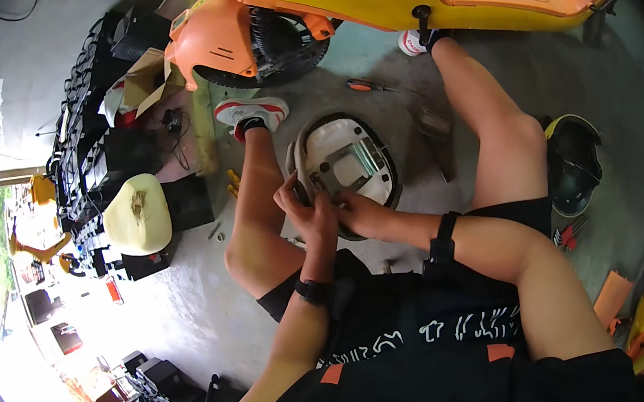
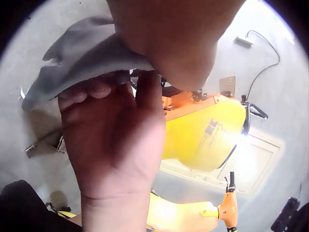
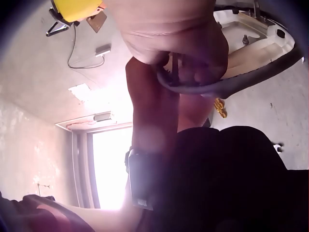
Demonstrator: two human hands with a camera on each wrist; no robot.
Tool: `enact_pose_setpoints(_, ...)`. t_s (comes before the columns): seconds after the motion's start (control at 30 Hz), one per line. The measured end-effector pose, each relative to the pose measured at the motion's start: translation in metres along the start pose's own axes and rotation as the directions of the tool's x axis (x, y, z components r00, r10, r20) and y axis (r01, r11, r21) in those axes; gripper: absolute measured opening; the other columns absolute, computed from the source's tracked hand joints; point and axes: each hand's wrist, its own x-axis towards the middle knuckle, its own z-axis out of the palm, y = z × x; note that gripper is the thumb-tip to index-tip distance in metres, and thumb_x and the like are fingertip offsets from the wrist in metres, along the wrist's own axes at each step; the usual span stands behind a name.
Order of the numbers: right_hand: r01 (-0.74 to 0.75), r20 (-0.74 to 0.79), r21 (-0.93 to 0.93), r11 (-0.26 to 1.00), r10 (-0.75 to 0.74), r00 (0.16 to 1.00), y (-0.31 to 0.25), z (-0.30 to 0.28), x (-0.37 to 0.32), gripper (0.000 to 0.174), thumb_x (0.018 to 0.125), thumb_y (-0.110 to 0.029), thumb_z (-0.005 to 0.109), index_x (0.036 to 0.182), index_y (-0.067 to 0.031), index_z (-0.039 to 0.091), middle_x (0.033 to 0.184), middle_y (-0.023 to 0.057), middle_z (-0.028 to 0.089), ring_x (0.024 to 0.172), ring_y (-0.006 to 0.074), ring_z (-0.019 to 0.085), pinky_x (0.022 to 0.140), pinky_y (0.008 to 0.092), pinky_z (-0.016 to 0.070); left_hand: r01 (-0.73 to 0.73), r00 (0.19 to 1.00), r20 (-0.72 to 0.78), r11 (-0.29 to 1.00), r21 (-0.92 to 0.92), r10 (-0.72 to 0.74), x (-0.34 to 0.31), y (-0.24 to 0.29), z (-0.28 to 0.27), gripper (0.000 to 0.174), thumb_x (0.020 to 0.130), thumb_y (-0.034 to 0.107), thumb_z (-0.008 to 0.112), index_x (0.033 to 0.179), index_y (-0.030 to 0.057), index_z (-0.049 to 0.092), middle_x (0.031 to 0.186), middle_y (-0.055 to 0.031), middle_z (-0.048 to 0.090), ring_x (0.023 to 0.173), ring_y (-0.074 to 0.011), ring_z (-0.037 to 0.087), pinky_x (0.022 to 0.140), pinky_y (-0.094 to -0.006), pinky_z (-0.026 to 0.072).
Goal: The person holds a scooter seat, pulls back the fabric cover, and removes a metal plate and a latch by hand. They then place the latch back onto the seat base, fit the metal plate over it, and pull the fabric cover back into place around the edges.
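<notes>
An upturned seat base [image 1: 336,139] with a white plastic underside and metal bracket sits between the person's legs. A grey seat cover [image 2: 82,60] wraps its edge, and a loose flap stands up on the near left side. The left hand [image 1: 313,218] holds this flap, its fingertips tucked behind the cover in the left wrist view. Close beside it, the right hand [image 1: 363,215] has curled fingers pinching the cover's edge along the near rim. In the right wrist view, the right hand [image 3: 174,34] hides part of the rim, and its fingertips lie in shadow.
An orange-and-yellow scooter [image 1: 213,39] stands ahead. A screwdriver [image 1: 360,85] lies on the floor beyond the seat base. At left are a cream foam cushion [image 1: 140,217] and an open cardboard box [image 1: 145,82]. A dark helmet [image 1: 571,170] and red-handled pliers [image 1: 568,233] lie at right.
</notes>
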Motion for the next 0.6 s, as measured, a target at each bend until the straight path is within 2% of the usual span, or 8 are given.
enact_pose_setpoints(0.03, 0.005, 0.005, 0.0, 1.0, -0.005, 1.0, 0.0, 0.0, 0.001, 0.037, 0.093, -0.032, 0.059, 0.108, 0.0013, 0.061, 0.097, 0.0203, 0.07, 0.088, 0.0344, 0.068, 0.076, 0.0417, 0.052, 0.025, 0.999, 0.022, 0.999, -0.041, -0.024, 0.0, 0.001, 0.001, 0.051, 0.075, 0.001, 0.056, 0.124, -0.0014, 0.048, 0.119, -0.0156, 0.041, 0.115, -0.0309, 0.048, 0.101, -0.0409, 0.0413)
enact_pose_setpoints(0.1, 0.11, -0.027, -0.222, 0.969, -0.119, 0.993, -0.003, -0.002, -0.001, 0.036, 0.094, -0.032, 0.057, 0.103, 0.0028, 0.061, 0.096, 0.0256, 0.068, 0.09, 0.0406, 0.067, 0.078, 0.0466, 0.0511, 0.014, 1.0, 0.028, 0.999, -0.031, -0.014, 0.001, 0.004, 0.001, 0.052, 0.074, 0.001, 0.056, 0.124, -0.0011, 0.048, 0.118, -0.0152, 0.041, 0.113, -0.0301, 0.05, 0.098, -0.0395, 0.0439)
enact_pose_setpoints(0.2, 0.134, -0.014, -0.267, 0.954, -0.143, 0.99, -0.011, -0.01, -0.005, 0.038, 0.095, -0.032, 0.055, 0.102, 0.0049, 0.061, 0.095, 0.0296, 0.067, 0.093, 0.0444, 0.065, 0.08, 0.0481, 0.0508, 0.008, 0.998, 0.055, 0.999, 0.037, -0.01, 0.0, 0.004, -0.002, 0.053, 0.073, 0.001, 0.057, 0.125, -0.0008, 0.048, 0.118, -0.0152, 0.041, 0.112, -0.0297, 0.05, 0.098, -0.0391, 0.0436)
enact_pose_setpoints(0.3, 0.06, -0.002, -0.252, 0.966, -0.063, 0.998, -0.012, -0.009, -0.004, 0.04, 0.095, -0.033, 0.054, 0.1, 0.0061, 0.062, 0.093, 0.0294, 0.067, 0.092, 0.0437, 0.066, 0.08, 0.0473, 0.0508, -0.002, 0.998, 0.059, 1.0, 0.028, 0.0, 0.0, 0.003, -0.004, 0.054, 0.072, 0.001, 0.058, 0.125, -0.0008, 0.048, 0.118, -0.0154, 0.04, 0.112, -0.0296, 0.049, 0.099, -0.0391, 0.043)
enact_pose_setpoints(0.4, 0.022, -0.012, -0.209, 0.978, -0.025, 1.0, -0.011, -0.008, -0.005, 0.042, 0.095, -0.034, 0.053, 0.097, 0.007, 0.063, 0.093, 0.0296, 0.067, 0.09, 0.0437, 0.066, 0.08, 0.0477, 0.0503, 0.071, 0.991, 0.121, 0.994, -0.083, -0.061, 0.0, 0.006, -0.005, 0.055, 0.071, 0.003, 0.059, 0.125, -0.0009, 0.048, 0.118, -0.0156, 0.04, 0.113, -0.0295, 0.047, 0.1, -0.0397, 0.0417)
enact_pose_setpoints(0.53, 0.012, -0.046, -0.114, 0.993, -0.018, 0.999, -0.008, -0.006, -0.005, 0.043, 0.097, -0.033, 0.05, 0.096, 0.0079, 0.063, 0.093, 0.0309, 0.067, 0.088, 0.0453, 0.066, 0.08, 0.0488, 0.0497, 0.001, 0.993, 0.117, 0.999, -0.04, 0.003, 0.003, 0.001, -0.004, 0.057, 0.07, 0.003, 0.06, 0.125, -0.0008, 0.049, 0.118, -0.0151, 0.041, 0.113, -0.0294, 0.048, 0.1, -0.0393, 0.0414)
enact_pose_setpoints(0.6, 0.033, -0.021, -0.169, 0.985, -0.037, 0.999, -0.008, -0.008, -0.006, 0.044, 0.098, -0.033, 0.047, 0.095, 0.0079, 0.064, 0.092, 0.031, 0.066, 0.088, 0.0461, 0.065, 0.08, 0.0495, 0.0495, -0.02, 0.993, 0.12, 1.0, -0.02, 0.022, 0.003, 0.001, -0.005, 0.057, 0.069, 0.003, 0.06, 0.125, -0.0008, 0.049, 0.118, -0.0149, 0.041, 0.113, -0.0294, 0.048, 0.1, -0.0393, 0.0414)
